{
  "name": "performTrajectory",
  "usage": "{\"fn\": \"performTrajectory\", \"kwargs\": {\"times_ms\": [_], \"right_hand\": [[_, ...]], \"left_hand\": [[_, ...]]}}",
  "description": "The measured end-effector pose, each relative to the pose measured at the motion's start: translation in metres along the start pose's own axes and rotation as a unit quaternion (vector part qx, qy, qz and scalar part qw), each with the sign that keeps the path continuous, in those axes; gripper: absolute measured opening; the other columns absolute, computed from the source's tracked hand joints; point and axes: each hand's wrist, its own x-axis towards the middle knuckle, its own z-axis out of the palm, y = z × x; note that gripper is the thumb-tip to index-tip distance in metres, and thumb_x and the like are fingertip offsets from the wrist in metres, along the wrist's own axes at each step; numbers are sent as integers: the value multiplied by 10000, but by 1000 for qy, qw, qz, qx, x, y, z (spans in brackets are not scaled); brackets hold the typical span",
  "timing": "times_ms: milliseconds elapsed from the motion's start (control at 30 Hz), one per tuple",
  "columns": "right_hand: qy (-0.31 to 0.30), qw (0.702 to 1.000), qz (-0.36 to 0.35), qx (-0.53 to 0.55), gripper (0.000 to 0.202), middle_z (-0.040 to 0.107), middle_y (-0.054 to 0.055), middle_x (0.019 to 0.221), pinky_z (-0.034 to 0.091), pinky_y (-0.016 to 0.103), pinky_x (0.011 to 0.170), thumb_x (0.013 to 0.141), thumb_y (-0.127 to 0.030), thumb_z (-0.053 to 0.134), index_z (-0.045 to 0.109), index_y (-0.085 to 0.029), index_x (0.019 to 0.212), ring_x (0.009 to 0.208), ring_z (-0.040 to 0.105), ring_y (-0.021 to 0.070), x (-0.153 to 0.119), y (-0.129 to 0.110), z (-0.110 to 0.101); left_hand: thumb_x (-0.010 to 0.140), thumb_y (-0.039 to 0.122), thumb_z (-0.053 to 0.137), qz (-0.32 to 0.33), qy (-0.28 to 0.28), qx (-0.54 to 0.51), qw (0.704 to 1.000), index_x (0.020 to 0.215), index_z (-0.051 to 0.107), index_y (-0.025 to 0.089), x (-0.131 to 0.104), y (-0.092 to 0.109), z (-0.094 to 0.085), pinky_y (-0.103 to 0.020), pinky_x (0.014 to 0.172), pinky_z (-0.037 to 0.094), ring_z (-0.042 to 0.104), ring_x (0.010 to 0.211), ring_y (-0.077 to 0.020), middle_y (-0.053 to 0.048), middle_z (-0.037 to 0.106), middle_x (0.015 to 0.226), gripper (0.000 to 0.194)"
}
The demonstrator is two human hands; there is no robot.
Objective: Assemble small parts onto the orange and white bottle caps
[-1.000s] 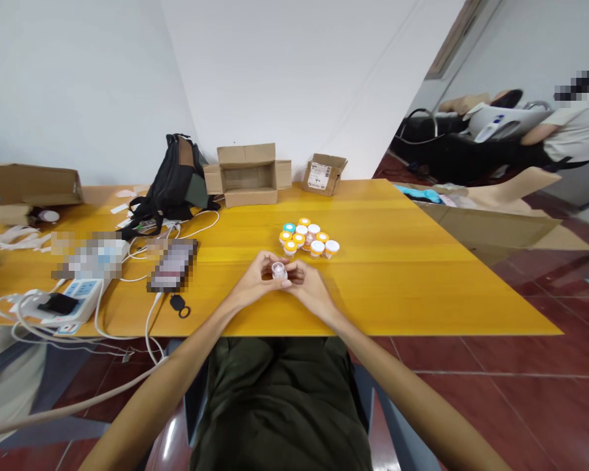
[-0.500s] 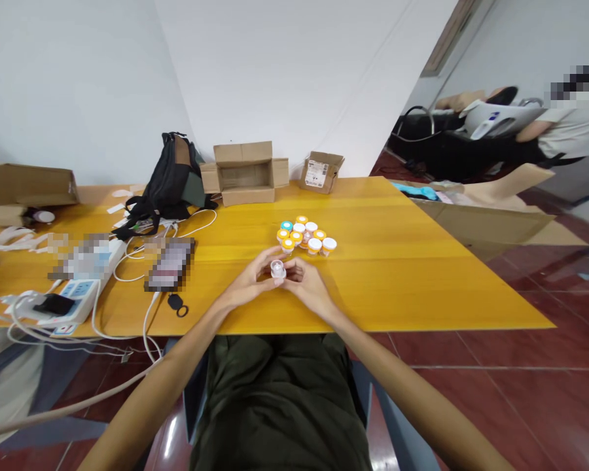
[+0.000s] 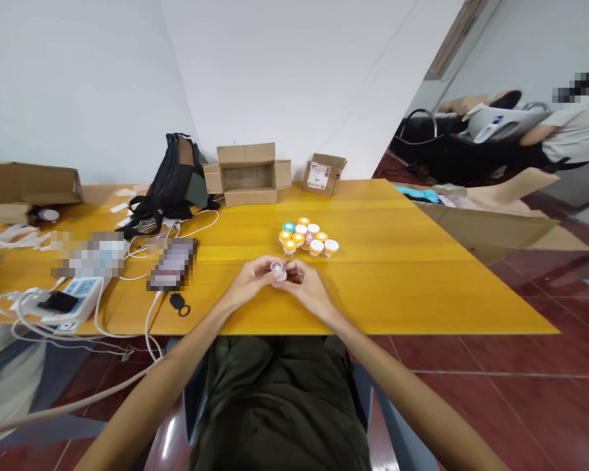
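A small clear cup [image 3: 278,271] is held between my two hands just above the near part of the yellow table [image 3: 397,288]. My left hand [image 3: 252,280] grips it from the left with thumb and fingers. From the right, my right hand [image 3: 305,282] has its fingertips closed on the same cup. Beyond my hands stands a cluster of several small jars with orange and white lids [image 3: 316,246], one of them with a teal lid [image 3: 288,227]. The cup's far side is partly covered by fingers.
An open cardboard box [image 3: 249,186], a smaller box [image 3: 320,178] and a black backpack [image 3: 177,176] stand along the back. At left lie a phone [image 3: 173,263], a power strip [image 3: 81,294] and cables. A large carton [image 3: 476,229] and a seated person [image 3: 572,134] are at right.
The view has shifted slightly. Both hands still hold the clear cup, which is tilted a little differently, and the fingers have moved slightly around it.
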Motion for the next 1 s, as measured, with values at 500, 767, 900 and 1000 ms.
{"fn": "performTrajectory", "kwargs": {"times_ms": [500,767,900,1000], "right_hand": [[2,999,-16,-30,341,745,13,801,544,349,708,622,-447,824,613,-229,777,760,704,217,1,2,1],[-1,999,-14,-38,321,748,18,799,545,352,705,634,-425,816,610,-226,781,759,705,215,2,3,1],[5,998,-12,-55,333,736,5,770,540,345,683,612,-407,832,600,-228,770,729,691,205,2,3,1],[11,998,-5,-60,344,727,1,758,537,338,669,592,-392,842,604,-229,779,717,683,202,2,3,1]], "left_hand": [[690,506,812,16,46,24,999,960,646,181,3,-7,3,-329,866,524,663,925,-193,-56,714,1001,454],[741,512,769,48,34,29,998,981,690,185,3,-3,3,-333,870,529,671,944,-205,-72,725,1021,412],[720,541,777,78,106,25,991,884,697,185,3,3,3,-302,795,530,658,877,-188,-51,718,945,400],[721,577,765,84,158,10,984,861,703,190,4,7,1,-276,720,512,628,772,-161,-28,696,836,416]]}}
